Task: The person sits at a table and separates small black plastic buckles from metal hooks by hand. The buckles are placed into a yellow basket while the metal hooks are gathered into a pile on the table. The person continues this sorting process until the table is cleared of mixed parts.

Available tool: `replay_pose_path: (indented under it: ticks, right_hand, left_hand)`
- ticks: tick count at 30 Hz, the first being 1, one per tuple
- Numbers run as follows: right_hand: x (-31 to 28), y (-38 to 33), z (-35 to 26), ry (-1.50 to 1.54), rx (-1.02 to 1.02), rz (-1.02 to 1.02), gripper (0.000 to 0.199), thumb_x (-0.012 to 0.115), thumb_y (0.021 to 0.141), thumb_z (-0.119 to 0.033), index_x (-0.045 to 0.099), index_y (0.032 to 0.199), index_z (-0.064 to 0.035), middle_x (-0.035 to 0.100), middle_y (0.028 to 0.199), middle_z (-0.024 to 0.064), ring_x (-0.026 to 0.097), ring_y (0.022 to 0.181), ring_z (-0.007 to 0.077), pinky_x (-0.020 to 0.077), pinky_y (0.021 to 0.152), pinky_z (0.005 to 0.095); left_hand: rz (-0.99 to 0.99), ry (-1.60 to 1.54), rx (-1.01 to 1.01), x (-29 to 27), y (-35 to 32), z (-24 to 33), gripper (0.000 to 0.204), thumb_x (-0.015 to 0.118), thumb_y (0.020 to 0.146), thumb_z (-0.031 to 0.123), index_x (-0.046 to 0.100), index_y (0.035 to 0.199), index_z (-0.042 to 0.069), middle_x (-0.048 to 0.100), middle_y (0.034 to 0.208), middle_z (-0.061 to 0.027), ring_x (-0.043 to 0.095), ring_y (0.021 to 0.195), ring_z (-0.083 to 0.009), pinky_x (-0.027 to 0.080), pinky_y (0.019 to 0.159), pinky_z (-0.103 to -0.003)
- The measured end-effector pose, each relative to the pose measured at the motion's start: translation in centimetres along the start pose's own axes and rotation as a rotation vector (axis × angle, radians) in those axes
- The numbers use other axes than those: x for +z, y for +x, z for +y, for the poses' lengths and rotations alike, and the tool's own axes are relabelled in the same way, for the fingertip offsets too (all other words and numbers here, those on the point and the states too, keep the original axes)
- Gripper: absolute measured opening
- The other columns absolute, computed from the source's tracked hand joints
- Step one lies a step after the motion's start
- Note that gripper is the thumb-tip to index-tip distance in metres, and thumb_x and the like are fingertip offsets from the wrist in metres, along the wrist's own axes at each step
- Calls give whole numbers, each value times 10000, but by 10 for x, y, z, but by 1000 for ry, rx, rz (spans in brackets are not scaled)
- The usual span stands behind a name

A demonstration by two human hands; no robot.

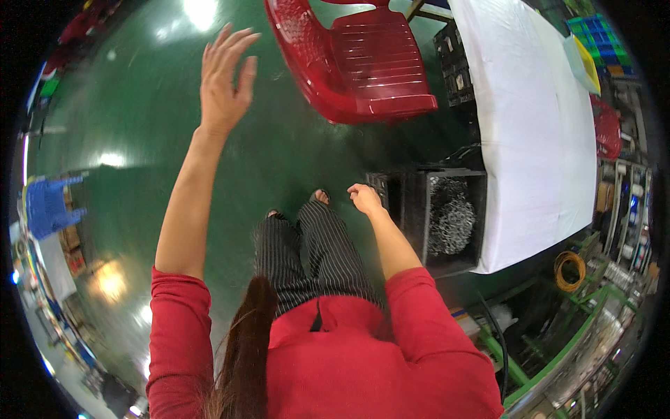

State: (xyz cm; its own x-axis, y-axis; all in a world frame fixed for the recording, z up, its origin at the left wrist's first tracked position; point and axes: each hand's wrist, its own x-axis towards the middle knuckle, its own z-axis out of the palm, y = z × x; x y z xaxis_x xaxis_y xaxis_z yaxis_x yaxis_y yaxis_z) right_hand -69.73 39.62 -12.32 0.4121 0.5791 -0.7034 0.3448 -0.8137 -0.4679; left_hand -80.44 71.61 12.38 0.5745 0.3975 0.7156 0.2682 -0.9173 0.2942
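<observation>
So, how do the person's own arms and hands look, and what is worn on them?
Both arms wear red sleeves pushed up to about the elbow, so the forearms are bare. The left hand and the right hand are bare too: no gloves, and no watch, ring or bracelet that I can see.

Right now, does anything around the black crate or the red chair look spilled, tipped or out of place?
Nothing looks spilled. The black crate sits on the green floor beside the white-covered table, its metal parts inside. The red chair appears turned at an angle to the table. The right hand is at the crate's edge; the left hand is raised, empty.
</observation>
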Motion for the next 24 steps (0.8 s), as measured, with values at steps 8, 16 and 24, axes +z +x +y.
replay_pose_path:
  ticks: [8, 16, 24]
  right_hand:
    - [70, 198, 30, 302, 182, 308, 214, 546, 808, -208, 649, 974, -120, 631, 1011, 118, 576, 982, 291, 447, 863, 385]
    - [125, 366, 136, 397, 383, 598, 273, 443, 863, -193, 565, 1106, -170, 542, 1178, 83, 527, 1077, 281, 445, 871, 406]
    - [143, 447, 156, 339, 317, 850, 232, 397, 873, -161, 574, 1021, -129, 547, 1063, 95, 550, 989, 304, 465, 807, 432]
  left_hand:
    - [-120, -171, 509, 97, 13, -37, 272, 468, 858, 229, 679, 804, 67, 653, 784, -59, 606, 808, -247, 316, 968, -456]
    - [284, -152, 1008, 119, 16, -126, 419, 423, 853, 384, 615, 780, 19, 598, 712, -99, 563, 662, -238, 454, 686, -403]
    - [295, -72, 1168, 94, 3, -120, 419, 405, 857, 392, 600, 761, 34, 584, 702, -90, 552, 664, -234, 441, 694, -401]
